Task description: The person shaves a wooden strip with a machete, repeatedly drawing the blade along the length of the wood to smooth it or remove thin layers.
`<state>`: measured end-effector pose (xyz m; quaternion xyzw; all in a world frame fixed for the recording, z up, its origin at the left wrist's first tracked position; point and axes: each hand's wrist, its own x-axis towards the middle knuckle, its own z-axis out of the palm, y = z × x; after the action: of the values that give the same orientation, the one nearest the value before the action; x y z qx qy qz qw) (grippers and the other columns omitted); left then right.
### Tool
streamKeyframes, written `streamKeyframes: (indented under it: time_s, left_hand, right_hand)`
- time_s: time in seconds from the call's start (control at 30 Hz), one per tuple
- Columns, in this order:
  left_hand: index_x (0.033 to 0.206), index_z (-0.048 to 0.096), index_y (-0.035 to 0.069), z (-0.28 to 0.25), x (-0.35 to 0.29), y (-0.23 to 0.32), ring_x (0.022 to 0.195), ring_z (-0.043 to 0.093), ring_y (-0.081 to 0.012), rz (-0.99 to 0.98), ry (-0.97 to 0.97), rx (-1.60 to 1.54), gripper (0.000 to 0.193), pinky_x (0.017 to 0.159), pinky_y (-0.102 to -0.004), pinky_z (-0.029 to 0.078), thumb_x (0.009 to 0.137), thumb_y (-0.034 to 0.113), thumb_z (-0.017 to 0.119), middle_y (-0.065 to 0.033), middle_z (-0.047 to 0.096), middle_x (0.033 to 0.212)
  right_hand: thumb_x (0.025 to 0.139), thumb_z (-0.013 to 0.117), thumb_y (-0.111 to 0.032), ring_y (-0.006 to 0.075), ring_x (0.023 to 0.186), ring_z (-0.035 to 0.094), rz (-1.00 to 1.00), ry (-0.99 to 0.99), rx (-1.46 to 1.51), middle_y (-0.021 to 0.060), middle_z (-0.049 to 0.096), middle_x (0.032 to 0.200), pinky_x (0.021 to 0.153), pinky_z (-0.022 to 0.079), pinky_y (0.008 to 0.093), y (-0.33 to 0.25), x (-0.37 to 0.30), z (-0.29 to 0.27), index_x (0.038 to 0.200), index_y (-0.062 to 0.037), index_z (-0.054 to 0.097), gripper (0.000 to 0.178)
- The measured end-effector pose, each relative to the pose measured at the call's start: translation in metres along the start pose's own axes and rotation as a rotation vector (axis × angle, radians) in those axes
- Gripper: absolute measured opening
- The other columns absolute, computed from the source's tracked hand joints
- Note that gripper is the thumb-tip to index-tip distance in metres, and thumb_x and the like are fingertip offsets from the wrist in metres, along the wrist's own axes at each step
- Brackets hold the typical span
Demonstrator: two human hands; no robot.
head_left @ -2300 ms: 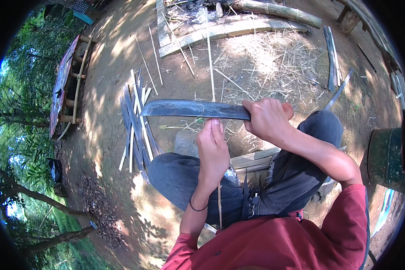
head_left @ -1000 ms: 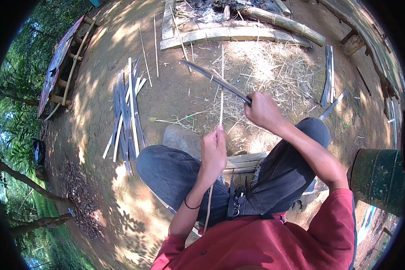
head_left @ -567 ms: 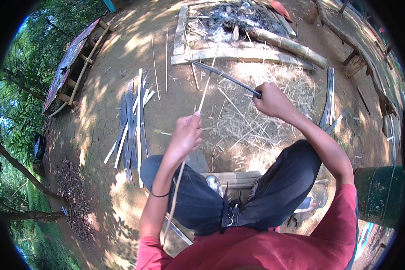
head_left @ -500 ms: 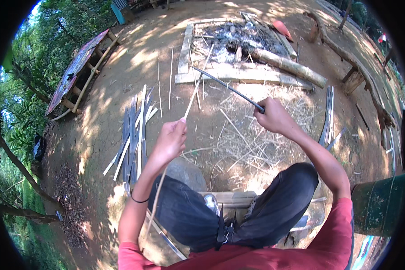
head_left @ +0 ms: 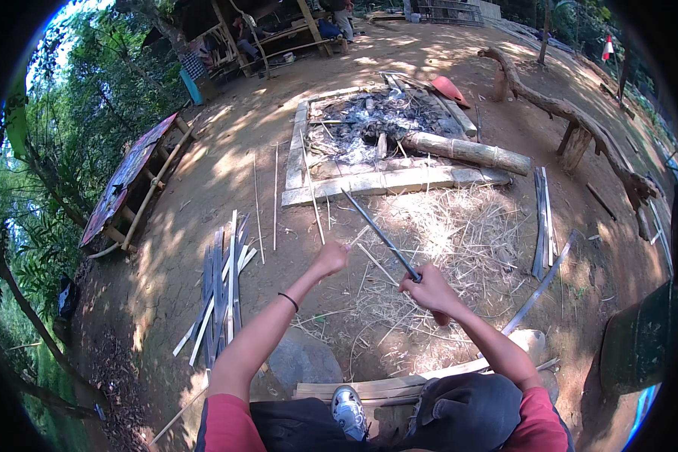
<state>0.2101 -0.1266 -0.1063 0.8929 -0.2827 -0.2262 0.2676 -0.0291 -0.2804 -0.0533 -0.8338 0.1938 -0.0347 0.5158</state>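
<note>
My left hand (head_left: 331,258) is closed around a thin bamboo strip (head_left: 359,235), whose pale end pokes out beyond the thumb. To its right, my right hand (head_left: 432,289) grips a long narrow knife (head_left: 380,235). The dark blade slants up and to the left, its tip lying short of the fire pit. A brown end, seemingly of the handle, shows under the right fist; the rest of the handle is hidden by my fingers. Blade and strip are apart. Pale shavings (head_left: 459,241) litter the ground beyond and around the knife.
A fire pit (head_left: 384,179) with a pale border holds ash and a thick bamboo pole (head_left: 474,153). Split bamboo strips lie in a pile (head_left: 220,279) at left and a bundle (head_left: 541,222) at right. A stone (head_left: 305,358) lies near my shoe (head_left: 348,410); a green drum (head_left: 636,339) stands right.
Both hands have moved down in the picture, and the knife no longer crosses the strip. My view has tilted up, showing more of the far shelter. Both grips remain closed.
</note>
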Motion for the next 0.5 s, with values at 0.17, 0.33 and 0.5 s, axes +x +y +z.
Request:
streamKeyframes:
  time_s: [0.17, 0.33, 0.5]
  left_hand:
    - [0.076, 0.067, 0.001, 0.111, -0.023, 0.010, 0.039, 0.030, -0.0080, -0.047, -0.427, -0.415, 0.046, 0.039, -0.0289, 0.022, 0.101, 0.034, 0.045, 0.0044, 0.033, 0.046]
    - [0.074, 0.063, 0.002, 0.149, -0.055, 0.013, 0.040, 0.029, -0.0069, -0.166, -0.470, -0.534, 0.048, 0.039, -0.0271, 0.021, 0.102, 0.034, 0.042, 0.0058, 0.032, 0.047]
    - [0.071, 0.061, 0.003, 0.147, -0.064, 0.016, 0.041, 0.031, -0.0070, -0.275, -0.556, -0.606, 0.048, 0.039, -0.0270, 0.022, 0.102, 0.034, 0.042, 0.0045, 0.036, 0.048]
  right_hand:
    - [0.079, 0.061, -0.020, 0.0281, 0.054, 0.060, 0.084, 0.098, -0.072, 0.0190, 0.059, 0.057, 0.059, 0.048, 0.0410, 0.097, -0.023, 0.037, 0.078, 0.0036, 0.070, 0.026]
    - [0.078, 0.061, -0.020, 0.0380, 0.055, 0.059, 0.157, 0.175, -0.120, 0.0244, 0.057, 0.058, 0.061, 0.047, 0.0468, 0.137, -0.059, 0.047, 0.071, 0.0062, 0.064, 0.028]
    - [0.079, 0.060, -0.019, 0.0407, 0.059, 0.060, 0.200, 0.185, -0.132, 0.0254, 0.058, 0.061, 0.064, 0.048, 0.0482, 0.164, -0.063, 0.055, 0.074, 0.0059, 0.064, 0.026]
